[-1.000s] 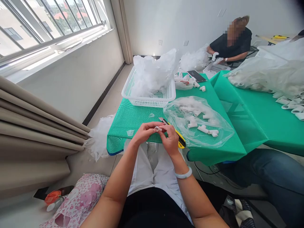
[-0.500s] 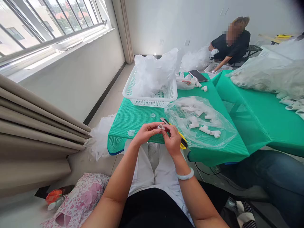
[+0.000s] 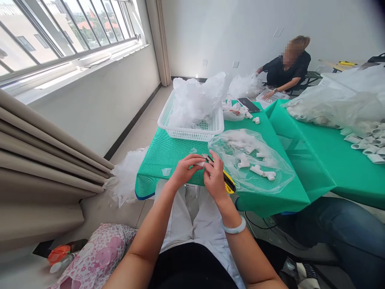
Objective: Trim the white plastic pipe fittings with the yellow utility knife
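Above the table's near edge, my left hand [image 3: 185, 171] is closed, pinching a small white pipe fitting [image 3: 200, 163], mostly hidden by fingers. My right hand [image 3: 215, 176] meets it from the other side, its thumb close to the fitting and its index finger raised. A yellow and black utility knife [image 3: 230, 184] runs behind the right fingers, its blade showing at upper left and its handle beyond the knuckles; the hand appears closed round it. Just right of my hands, a clear plastic bag [image 3: 281, 176] holds several white pipe fittings [image 3: 243, 161].
On the green-covered table [image 3: 171, 154] stands a white basket [image 3: 192, 134] heaped with plastic. A tablet [image 3: 248, 104] lies behind. At right, a big bag [image 3: 321, 106] of fittings covers another table. A co-worker [image 3: 288, 68] sits at the back over a basket.
The fitting has turned, so its round opening no longer faces me. My right index finger has lifted. The view has tilted up slightly, and the co-worker's posture has shifted.
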Action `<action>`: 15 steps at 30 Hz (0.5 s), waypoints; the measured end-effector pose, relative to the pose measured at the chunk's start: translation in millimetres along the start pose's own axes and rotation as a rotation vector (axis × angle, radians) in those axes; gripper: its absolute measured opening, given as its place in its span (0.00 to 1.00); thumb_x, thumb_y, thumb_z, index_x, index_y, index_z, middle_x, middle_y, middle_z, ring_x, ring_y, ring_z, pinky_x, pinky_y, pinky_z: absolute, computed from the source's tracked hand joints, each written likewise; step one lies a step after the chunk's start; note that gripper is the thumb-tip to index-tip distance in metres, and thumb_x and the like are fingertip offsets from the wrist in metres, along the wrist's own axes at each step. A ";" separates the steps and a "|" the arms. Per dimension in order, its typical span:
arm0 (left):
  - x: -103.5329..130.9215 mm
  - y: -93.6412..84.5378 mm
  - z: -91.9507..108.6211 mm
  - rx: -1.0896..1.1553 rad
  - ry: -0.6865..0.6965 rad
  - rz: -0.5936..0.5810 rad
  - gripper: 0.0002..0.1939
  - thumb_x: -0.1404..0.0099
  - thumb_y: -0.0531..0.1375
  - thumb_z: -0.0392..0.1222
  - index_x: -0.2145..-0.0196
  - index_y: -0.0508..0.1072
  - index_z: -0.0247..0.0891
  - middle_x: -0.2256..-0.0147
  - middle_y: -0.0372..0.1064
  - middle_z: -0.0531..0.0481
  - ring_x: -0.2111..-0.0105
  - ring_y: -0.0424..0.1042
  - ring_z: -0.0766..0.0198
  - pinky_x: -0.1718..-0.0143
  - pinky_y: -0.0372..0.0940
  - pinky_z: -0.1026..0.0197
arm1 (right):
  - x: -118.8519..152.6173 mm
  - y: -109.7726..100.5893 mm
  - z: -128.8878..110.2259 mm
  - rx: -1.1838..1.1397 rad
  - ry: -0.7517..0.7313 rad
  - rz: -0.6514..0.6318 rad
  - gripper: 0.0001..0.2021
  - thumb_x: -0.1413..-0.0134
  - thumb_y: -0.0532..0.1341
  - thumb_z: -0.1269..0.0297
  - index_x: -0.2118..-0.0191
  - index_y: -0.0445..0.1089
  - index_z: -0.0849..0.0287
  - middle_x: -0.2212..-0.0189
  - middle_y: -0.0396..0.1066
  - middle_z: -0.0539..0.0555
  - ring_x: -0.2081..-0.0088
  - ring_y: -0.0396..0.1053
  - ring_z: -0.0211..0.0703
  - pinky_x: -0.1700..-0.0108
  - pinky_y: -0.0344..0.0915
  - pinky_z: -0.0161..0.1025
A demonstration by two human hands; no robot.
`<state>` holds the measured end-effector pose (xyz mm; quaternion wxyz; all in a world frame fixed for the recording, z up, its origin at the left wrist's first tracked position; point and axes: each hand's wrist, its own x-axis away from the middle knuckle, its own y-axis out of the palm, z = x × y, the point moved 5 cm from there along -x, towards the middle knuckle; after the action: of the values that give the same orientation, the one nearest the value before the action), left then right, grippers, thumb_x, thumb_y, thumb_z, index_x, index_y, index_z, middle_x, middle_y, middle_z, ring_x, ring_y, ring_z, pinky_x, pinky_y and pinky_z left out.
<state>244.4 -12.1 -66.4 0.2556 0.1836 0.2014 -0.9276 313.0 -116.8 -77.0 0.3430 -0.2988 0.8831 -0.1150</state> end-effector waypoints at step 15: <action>7.4 -15.7 -15.8 0.234 -0.185 0.244 0.11 0.43 0.63 0.44 0.63 0.75 0.39 0.63 0.70 0.47 0.62 0.72 0.62 0.60 0.69 0.59 | -10.3 -2.1 -19.0 -0.030 -0.107 0.124 0.12 0.41 0.50 0.68 0.61 0.70 0.53 0.58 0.64 0.57 0.54 0.65 0.45 0.54 0.67 0.47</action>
<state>233.6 4.8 -78.7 0.3607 0.1493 0.0443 -0.9196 307.1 -112.2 -56.5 0.3915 -0.2545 0.8820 -0.0642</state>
